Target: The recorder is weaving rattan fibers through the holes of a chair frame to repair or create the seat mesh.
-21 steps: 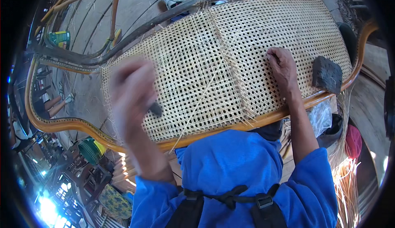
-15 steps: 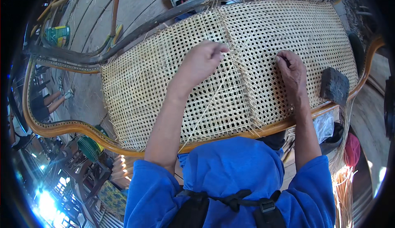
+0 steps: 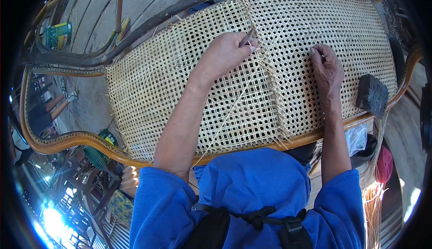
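Head view: a woven cane panel (image 3: 290,87) is lying directly in front of the person, spanning the middle of a curved furniture frame. A raised seam (image 3: 273,76) is dividing the panel from back to front; squarer openings are showing on the left of it and rounder ones on the right. A loose cane strand (image 3: 231,112) is running diagonally over the left section toward the front edge.

The left hand (image 3: 227,53) is positioned just left of the seam, near its back half. Its fingers are clamping a small, dark, pointed tool (image 3: 246,38). The right hand (image 3: 328,67) is resting over the right section with its fingers bent inward; whether they are gripping anything cannot be told.

A dark block (image 3: 372,96) is sitting at the right front of the panel, overlapping an orange-brown rail (image 3: 81,137). A dark pole (image 3: 180,7) is bordering the back edge. Below the rail at the right, a clear plastic bag (image 3: 356,139), a red object (image 3: 383,164) and a bundle of fibres (image 3: 372,199) are showing. At the far left, a green container (image 3: 57,35) is standing on the plank floor (image 3: 96,10), beyond the frame.
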The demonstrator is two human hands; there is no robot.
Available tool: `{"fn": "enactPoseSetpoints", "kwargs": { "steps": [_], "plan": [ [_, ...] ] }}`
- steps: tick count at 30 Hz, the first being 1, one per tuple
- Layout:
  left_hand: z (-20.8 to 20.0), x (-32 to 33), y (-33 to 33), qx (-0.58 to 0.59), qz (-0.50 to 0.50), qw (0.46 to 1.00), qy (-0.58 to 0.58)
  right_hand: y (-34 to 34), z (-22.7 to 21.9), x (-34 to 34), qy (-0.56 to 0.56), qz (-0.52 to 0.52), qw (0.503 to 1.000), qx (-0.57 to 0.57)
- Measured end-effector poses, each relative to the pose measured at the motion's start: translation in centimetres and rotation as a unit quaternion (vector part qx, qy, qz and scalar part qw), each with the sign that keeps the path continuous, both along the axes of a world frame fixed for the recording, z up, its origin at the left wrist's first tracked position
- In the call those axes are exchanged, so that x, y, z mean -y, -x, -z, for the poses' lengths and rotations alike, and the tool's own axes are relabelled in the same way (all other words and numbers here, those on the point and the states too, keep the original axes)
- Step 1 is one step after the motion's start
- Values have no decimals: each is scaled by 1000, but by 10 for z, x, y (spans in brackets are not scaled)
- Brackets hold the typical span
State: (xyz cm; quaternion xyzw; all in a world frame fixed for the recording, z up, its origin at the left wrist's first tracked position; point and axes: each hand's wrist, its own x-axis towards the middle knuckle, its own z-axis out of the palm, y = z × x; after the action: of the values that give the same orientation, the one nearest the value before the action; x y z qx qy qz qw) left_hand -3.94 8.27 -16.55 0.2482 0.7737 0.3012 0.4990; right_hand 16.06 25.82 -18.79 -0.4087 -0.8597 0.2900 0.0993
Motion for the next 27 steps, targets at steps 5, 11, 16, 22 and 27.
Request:
{"fn": "enactPoseSetpoints", "kwargs": {
  "steps": [5, 11, 16, 22, 27],
  "plan": [
    [-1, 1, 1, 63, -2, 997, -50, 3, -2, -1, -14, 4, 1000, -2],
    [-26, 7, 5, 108, -230, 963, -90, 6, -38, 9, 238, 58, 968, -62],
    [-70, 0, -34, 71, -147, 957, -239, 36, -99, 81, 455, -104, 868, -167],
    [-51, 6, -12, 68, -149, 972, -171, 24, -92, 74, 543, 100, 814, -180],
    [-15, 18, 3, 50, -83, 992, -78, -9, -78, 44, 505, 134, 835, -171]
  ]
}}
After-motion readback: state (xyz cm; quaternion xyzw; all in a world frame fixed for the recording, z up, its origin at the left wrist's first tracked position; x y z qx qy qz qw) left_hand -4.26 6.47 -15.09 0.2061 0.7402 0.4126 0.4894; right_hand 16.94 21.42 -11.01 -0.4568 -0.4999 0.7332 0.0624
